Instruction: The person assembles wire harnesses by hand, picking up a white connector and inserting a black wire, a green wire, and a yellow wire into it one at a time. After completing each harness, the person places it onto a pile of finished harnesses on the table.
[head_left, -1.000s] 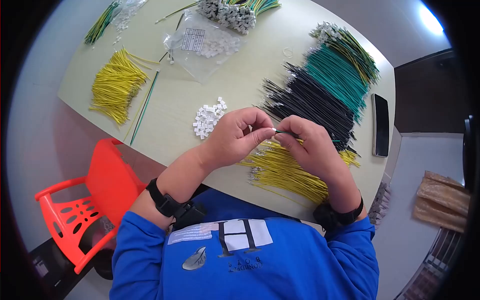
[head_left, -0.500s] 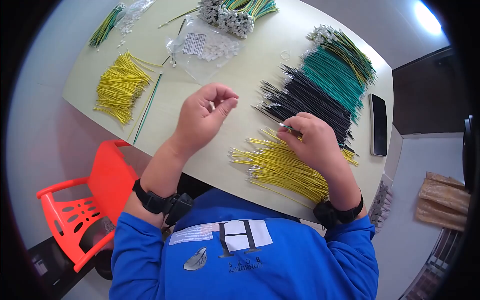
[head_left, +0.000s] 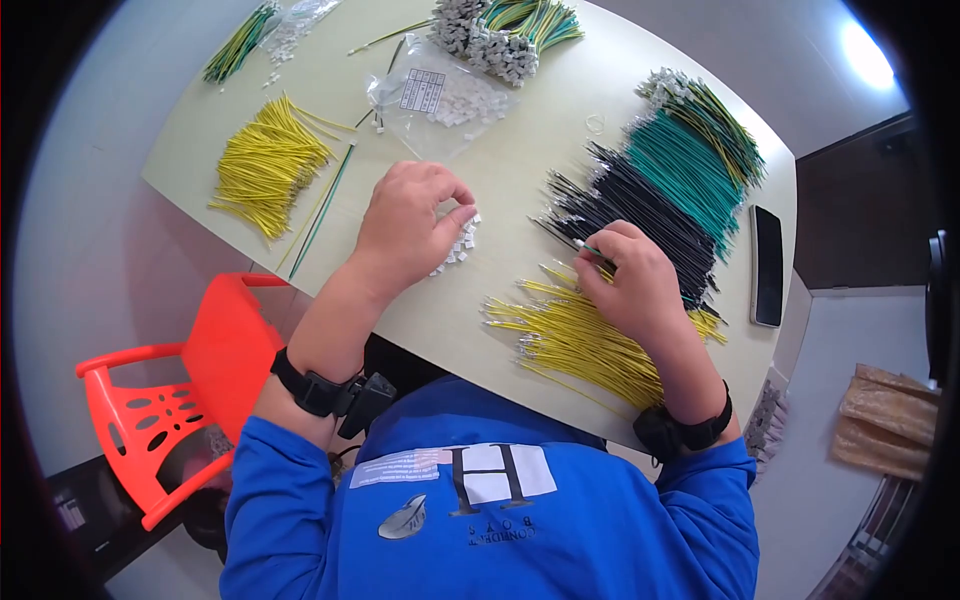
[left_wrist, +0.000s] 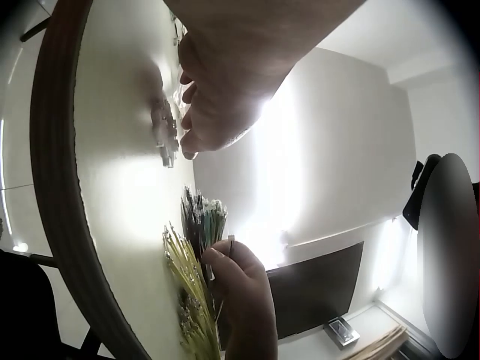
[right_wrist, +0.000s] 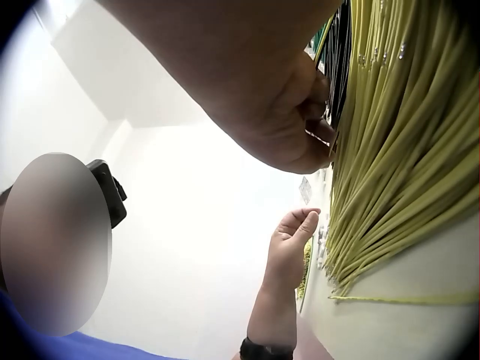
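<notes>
My left hand (head_left: 408,215) hovers over a small pile of white connector housings (head_left: 461,246), its fingers loosely bent and partly covering the pile. In the left wrist view its fingertips hang close beside the housings (left_wrist: 164,131), with nothing showing between them. Over the black and yellow wires, my right hand (head_left: 635,280) pinches a green wire between thumb and forefinger. A white connector (head_left: 579,243) sits on that wire's end and sticks out past the fingertips. Most of the held wire is hidden by the hand.
Bundles of yellow wires (head_left: 580,345), black wires (head_left: 650,215) and green wires (head_left: 685,155) lie at the right, beside a phone (head_left: 766,265). More yellow wires (head_left: 265,165) lie left. A clear bag (head_left: 430,105) of housings and finished harnesses (head_left: 500,50) are at the back.
Both hands were together at the white connector; then my left hand let go and moved left to the housings pile. The right hand keeps the wire and has drawn slightly right.
</notes>
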